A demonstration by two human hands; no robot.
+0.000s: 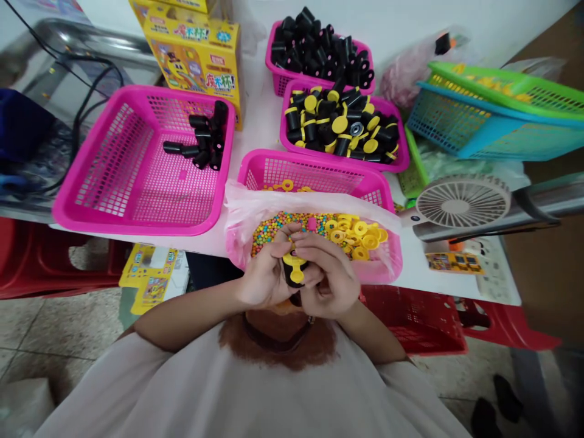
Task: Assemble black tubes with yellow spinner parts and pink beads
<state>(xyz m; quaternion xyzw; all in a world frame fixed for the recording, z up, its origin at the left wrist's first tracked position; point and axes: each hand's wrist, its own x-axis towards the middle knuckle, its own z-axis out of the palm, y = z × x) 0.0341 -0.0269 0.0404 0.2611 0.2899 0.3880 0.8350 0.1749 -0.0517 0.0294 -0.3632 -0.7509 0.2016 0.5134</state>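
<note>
Close to my chest, both hands hold one small black cylindrical cup with a yellow cap (295, 267). My left hand (263, 277) is closed around its left side. The fingers of my right hand (331, 277) are curled against its top and right side. Just beyond them is a pink basket lined with pinkish plastic film (314, 204). Small multicoloured beads (276, 226) lie in its left part, and yellow ring caps (362, 234) are heaped on the right.
A pink basket (137, 210) on the left holds several black cylinders (207, 137). Behind, one basket has black cups with yellow caps (340, 125), another plain black cylinders (319, 52). Yellow boxes (196, 55) stand at the back. A small fan (460, 204) is at right.
</note>
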